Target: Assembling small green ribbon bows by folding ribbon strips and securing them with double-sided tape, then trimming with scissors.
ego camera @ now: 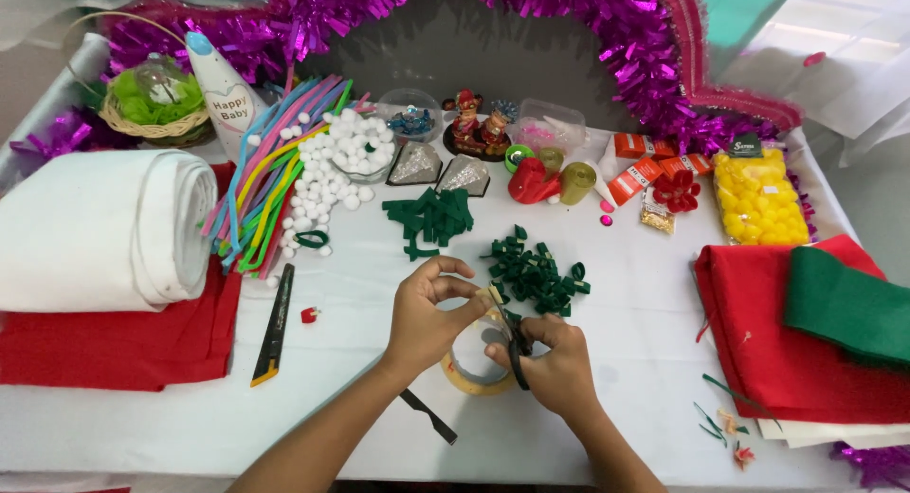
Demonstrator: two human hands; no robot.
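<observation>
We see both hands working at the near centre of the white-covered bench. The left hand is closed in a pinch on a small pale strip, thumb and fingertips holding it at its left end. The right hand is closed around the handles of a pair of black-handled scissors, whose blades point up toward the strip; whether the blades touch the strip we cannot tell. A roll of clear adhesive tape lies flat on the bench directly beneath and between the two hands.

Just beyond the hands lies a pile of small rolled dark green felt pieces. Farther and to the left lies a looser heap of dark green felt strips. To the left of the left hand, a black-and-yellow utility knife lies lengthwise on the bench, with a small red bead-like piece beside it. A thick roll of white fabric rests on a red felt sheet at the far left. A bundle of coloured pipe cleaners and loose white pompoms lie behind the knife. At the right edge, a folded green felt sheet lies on folded red felt. A bag of yellow pompoms lies beyond them. Purple tinsel garland frames the far side.
</observation>
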